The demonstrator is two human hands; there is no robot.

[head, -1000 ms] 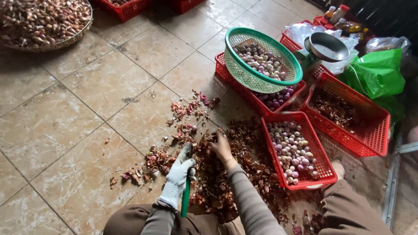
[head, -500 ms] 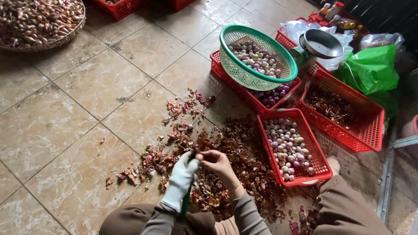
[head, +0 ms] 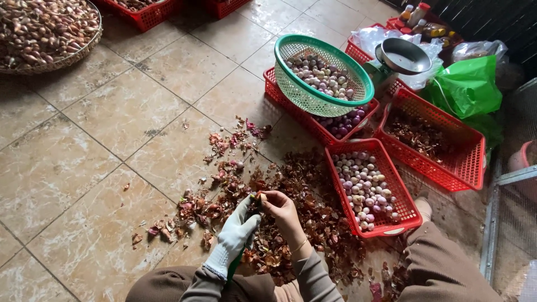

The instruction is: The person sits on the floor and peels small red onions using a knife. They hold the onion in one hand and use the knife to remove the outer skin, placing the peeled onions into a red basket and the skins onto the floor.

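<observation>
My left hand, in a white glove, and my bare right hand meet over a heap of brown and purple shallot peels on the tiled floor. Both pinch one small shallot between their fingertips. A green handle, perhaps of a knife, sticks down below the gloved hand. A red basket with several peeled shallots stands just right of my hands.
A round green basket of shallots rests on a red crate. Another red basket holds peels. A scale pan, green bag and bottles sit behind. A woven tray of unpeeled shallots lies far left.
My right hand came back from the peel heap and joined the gloved left hand on a shallot. The camera view shifted slightly.
</observation>
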